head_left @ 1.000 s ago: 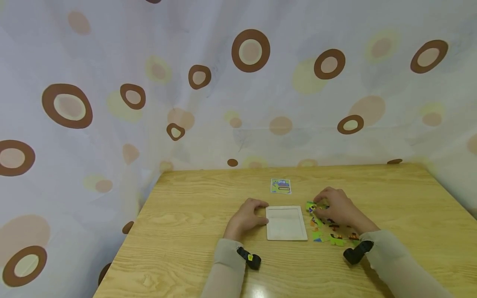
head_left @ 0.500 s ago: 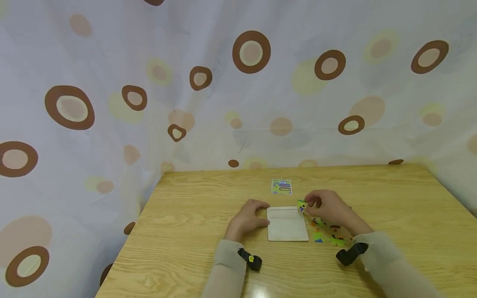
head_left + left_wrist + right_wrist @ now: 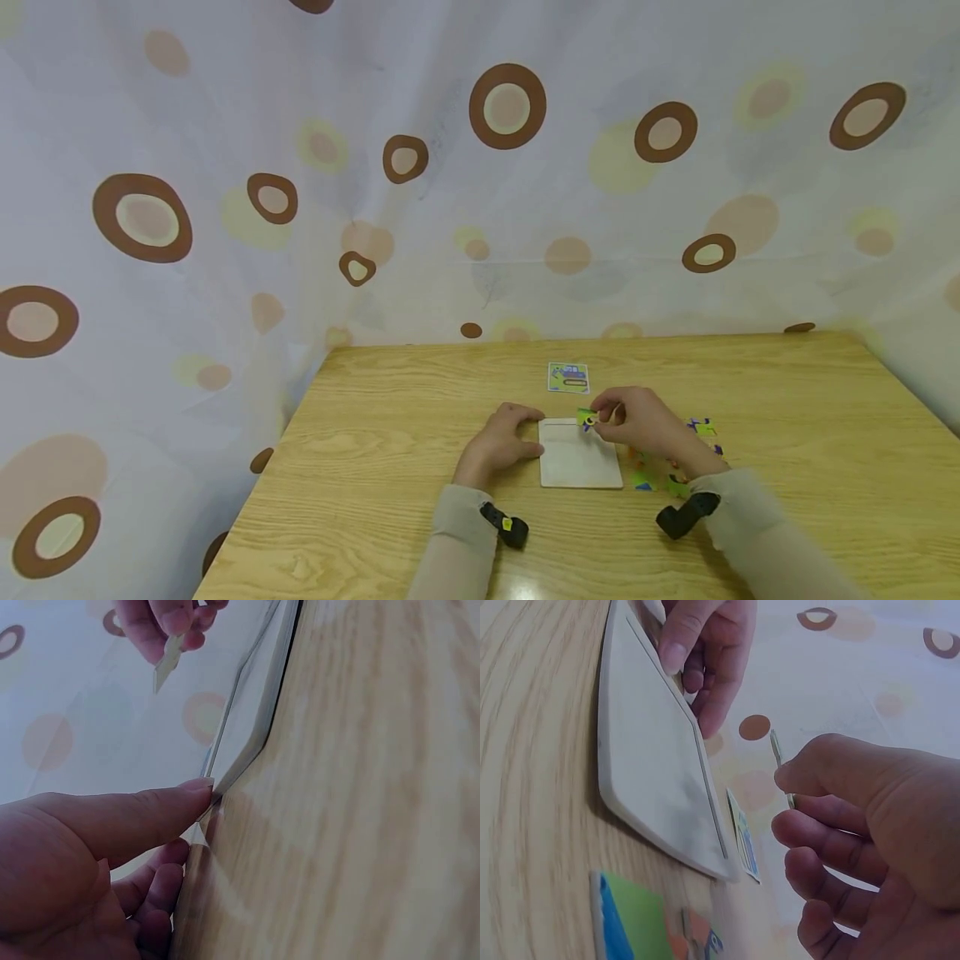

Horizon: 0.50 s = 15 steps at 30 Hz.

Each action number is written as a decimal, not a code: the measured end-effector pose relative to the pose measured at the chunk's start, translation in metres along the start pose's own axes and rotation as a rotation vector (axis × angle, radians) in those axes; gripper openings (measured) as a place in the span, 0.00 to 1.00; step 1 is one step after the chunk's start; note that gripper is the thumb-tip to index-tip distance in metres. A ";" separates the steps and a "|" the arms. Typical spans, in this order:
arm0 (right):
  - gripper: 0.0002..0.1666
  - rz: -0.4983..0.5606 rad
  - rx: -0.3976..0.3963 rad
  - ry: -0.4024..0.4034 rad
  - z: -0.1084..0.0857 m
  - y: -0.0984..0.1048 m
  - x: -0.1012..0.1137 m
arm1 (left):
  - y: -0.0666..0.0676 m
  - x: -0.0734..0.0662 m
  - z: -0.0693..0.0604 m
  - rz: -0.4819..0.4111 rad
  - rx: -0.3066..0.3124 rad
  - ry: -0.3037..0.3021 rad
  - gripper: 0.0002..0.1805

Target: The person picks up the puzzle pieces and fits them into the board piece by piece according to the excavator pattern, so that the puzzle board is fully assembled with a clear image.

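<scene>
My right hand (image 3: pixel 636 419) pinches a green puzzle piece (image 3: pixel 585 417) between thumb and fingers, above the upper part of a white square puzzle tray (image 3: pixel 579 462). Edge-on, the piece (image 3: pixel 775 748) shows as a thin sliver in the right wrist view. At the tray's left side rests my left hand (image 3: pixel 498 442), its thumb and index finger spread apart and touching the rim. The left thumb (image 3: pixel 150 817) lies fairly straight against the tray edge (image 3: pixel 251 739) in the left wrist view; the other fingers bend loosely behind it.
Several loose puzzle pieces (image 3: pixel 678 486) lie right of the tray, partly hidden under my right forearm. Behind the tray lies a small picture card (image 3: pixel 568 377) showing a digger-like vehicle. A dotted curtain (image 3: pixel 420 208) borders the wooden table (image 3: pixel 390 467).
My right hand has lifted the green puzzle piece from the group on the right and carried it left over the tray. The left hand stays at the tray's edge.
</scene>
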State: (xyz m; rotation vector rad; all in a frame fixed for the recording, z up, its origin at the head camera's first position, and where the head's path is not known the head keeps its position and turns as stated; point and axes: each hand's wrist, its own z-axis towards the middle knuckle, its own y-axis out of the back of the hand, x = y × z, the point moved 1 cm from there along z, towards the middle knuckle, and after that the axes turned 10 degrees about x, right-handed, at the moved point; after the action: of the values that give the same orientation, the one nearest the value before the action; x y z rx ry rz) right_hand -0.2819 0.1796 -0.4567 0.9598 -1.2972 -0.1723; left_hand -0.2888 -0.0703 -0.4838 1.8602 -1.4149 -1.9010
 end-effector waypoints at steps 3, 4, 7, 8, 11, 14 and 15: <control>0.12 0.007 0.010 0.001 0.004 -0.004 0.001 | 0.000 0.000 0.000 0.002 0.001 -0.001 0.25; 0.12 0.002 0.012 0.010 0.005 -0.006 0.001 | 0.000 0.000 0.001 0.003 0.001 -0.001 0.25; 0.11 -0.024 0.013 0.035 0.008 -0.010 0.003 | 0.000 0.001 0.002 0.009 0.000 -0.003 0.25; 0.11 -0.031 0.015 0.038 0.010 -0.012 0.003 | 0.000 0.001 0.002 0.011 -0.001 -0.002 0.25; 0.11 -0.036 0.024 0.033 0.013 -0.016 0.004 | 0.001 0.000 0.002 0.015 -0.003 0.002 0.26; 0.11 -0.034 0.038 0.022 0.016 -0.021 0.005 | 0.001 0.000 0.001 0.015 -0.002 0.006 0.25; 0.10 -0.035 0.042 0.018 0.017 -0.022 0.005 | 0.001 0.000 0.001 0.017 -0.001 0.007 0.25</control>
State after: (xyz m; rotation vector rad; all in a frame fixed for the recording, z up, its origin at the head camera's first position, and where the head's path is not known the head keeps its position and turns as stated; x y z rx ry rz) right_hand -0.2863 0.1542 -0.4683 1.0183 -1.2719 -0.1638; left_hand -0.2905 -0.0706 -0.4836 1.8468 -1.4229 -1.8857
